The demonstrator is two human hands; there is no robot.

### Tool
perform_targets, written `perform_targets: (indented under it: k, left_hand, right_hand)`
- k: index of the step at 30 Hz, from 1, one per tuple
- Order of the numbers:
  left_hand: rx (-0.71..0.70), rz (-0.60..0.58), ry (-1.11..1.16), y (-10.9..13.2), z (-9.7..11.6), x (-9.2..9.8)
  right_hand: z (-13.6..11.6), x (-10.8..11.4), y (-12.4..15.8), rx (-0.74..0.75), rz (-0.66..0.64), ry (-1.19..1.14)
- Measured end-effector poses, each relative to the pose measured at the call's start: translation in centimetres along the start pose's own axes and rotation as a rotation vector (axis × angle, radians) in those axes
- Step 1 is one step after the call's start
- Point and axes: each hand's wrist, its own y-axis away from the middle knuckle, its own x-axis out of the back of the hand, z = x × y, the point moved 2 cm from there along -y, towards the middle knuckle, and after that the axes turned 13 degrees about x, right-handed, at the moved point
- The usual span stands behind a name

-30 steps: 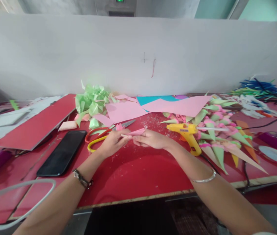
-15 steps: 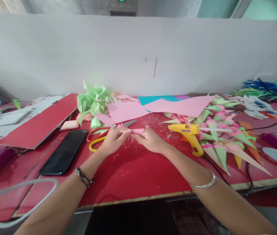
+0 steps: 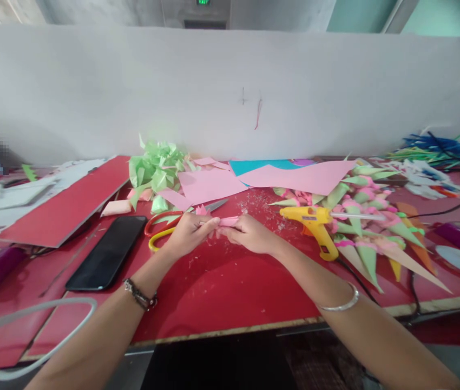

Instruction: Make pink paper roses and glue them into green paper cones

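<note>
Both of my hands meet over the middle of the red table (image 3: 230,292). My left hand (image 3: 187,234) and my right hand (image 3: 248,234) pinch the two ends of a small rolled pink paper piece (image 3: 227,221), fingers closed around it. Just behind my left hand lie scissors (image 3: 164,227) with red and yellow handles, blades pointing right. A yellow glue gun (image 3: 314,223) rests to the right of my right hand, its black cord trailing toward the table edge.
A black phone (image 3: 107,252) lies left of my hands. Crumpled green paper (image 3: 155,168), pink sheets (image 3: 295,176) and a teal sheet lie at the back. Several green, pink and orange paper cones (image 3: 370,230) pile up on the right. A white cable (image 3: 31,336) loops at the lower left.
The long pink strip held between my hands has become shorter and more tightly rolled. My hands have drawn closer together and stayed in the same spot.
</note>
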Motion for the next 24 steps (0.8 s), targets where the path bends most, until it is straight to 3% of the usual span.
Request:
perform_targets:
  k: [8,13,17,21,24]
  left_hand:
    - [0.183,0.052,0.104,0.0,-0.2,-0.3]
    - [0.317,0.042,0.103,-0.1,0.1,-0.4]
    - [0.337,0.073,0.104,-0.2,0.1,-0.5]
    - [0.37,0.065,0.156,-0.3,0.0,-0.7]
    - [0.322,0.061,0.165,-0.3,0.1,-0.6]
  right_hand:
    - [-0.1,-1.0,-0.1,0.075,0.071,0.38]
    - [0.1,-1.4,-0.2,0.012,-0.031,0.731]
    - [0.2,-1.5,-0.3,0.028,-0.084,0.923]
    - [0.2,-1.2,-0.3,0.005,-0.061,0.866]
    - [-0.2,-0.8,-0.4,0.007,0.008,0.607]
